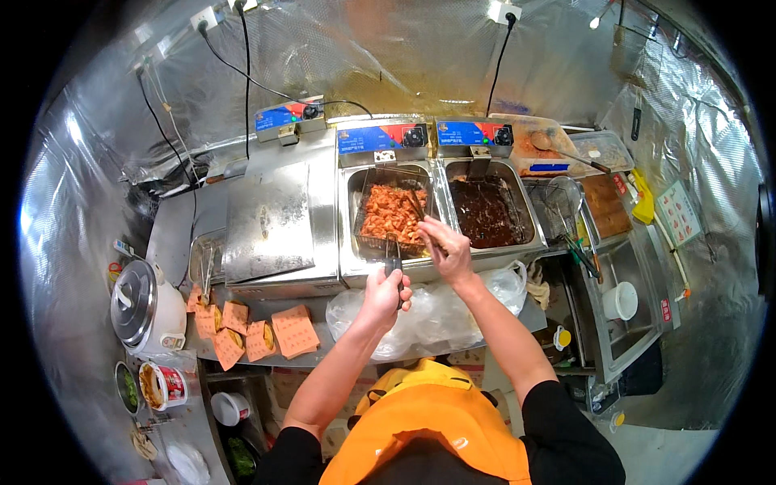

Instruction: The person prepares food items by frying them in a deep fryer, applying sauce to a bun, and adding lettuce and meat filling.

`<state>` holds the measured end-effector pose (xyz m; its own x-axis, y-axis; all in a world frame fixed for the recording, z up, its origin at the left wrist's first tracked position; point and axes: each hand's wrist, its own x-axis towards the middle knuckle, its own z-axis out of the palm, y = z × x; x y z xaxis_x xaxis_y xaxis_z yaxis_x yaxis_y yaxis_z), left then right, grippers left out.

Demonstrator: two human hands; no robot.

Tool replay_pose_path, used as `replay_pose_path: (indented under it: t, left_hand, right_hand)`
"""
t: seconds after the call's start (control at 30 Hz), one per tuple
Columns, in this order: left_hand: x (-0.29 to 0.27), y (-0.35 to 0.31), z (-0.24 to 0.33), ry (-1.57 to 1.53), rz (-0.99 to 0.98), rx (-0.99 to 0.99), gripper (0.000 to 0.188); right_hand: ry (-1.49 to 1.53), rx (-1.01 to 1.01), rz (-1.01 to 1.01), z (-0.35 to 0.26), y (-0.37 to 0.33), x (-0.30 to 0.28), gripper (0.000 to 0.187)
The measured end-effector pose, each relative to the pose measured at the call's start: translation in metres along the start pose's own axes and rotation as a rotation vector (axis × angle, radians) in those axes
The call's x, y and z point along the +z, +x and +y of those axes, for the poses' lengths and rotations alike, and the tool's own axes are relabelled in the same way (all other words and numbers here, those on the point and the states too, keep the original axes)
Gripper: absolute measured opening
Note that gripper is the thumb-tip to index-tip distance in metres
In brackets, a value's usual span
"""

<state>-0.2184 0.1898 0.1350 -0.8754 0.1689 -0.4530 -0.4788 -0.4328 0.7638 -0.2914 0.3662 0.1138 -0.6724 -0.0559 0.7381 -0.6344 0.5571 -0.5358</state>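
Note:
My left hand [385, 295] is closed around the black handle [393, 257] of a wire fryer basket. Reddish pieces of meat [390, 212] heap up in the basket, which sits in the left well of a steel double fryer [348, 259]. In my right hand [447, 249] is a pair of dark chopsticks [416, 204], their tips among the meat at the basket's right side. The right well holds dark brown oil [487, 212], with a wire basket just visible in it.
A flat steel lid [269, 217] covers the unit on the left. Paper-wrapped buns [260, 339] and a rice cooker [149, 309] stand at the left. Clear plastic bags [424, 319] lie before the fryer. To the right are a ladle [566, 152] in a tub and a steel sink [638, 331].

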Motion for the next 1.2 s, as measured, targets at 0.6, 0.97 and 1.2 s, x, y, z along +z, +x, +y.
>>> replay_pose_path:
  t: [0.6,0.97,1.2]
  left_hand:
    - [0.02,-0.019,0.0,1.209,0.263,0.846,0.059]
    - [0.017,-0.009,-0.008,1.352,0.18,0.86,0.034]
    - [0.013,-0.007,-0.006,1.282,0.191,0.84,0.033]
  right_hand:
    - [0.291,0.53,0.171,0.007,0.031,-0.035,0.012]
    - [0.355,0.494,-0.007,0.021,0.039,-0.007,0.017]
    - [0.353,0.568,0.002,0.04,0.059,0.003,0.016]
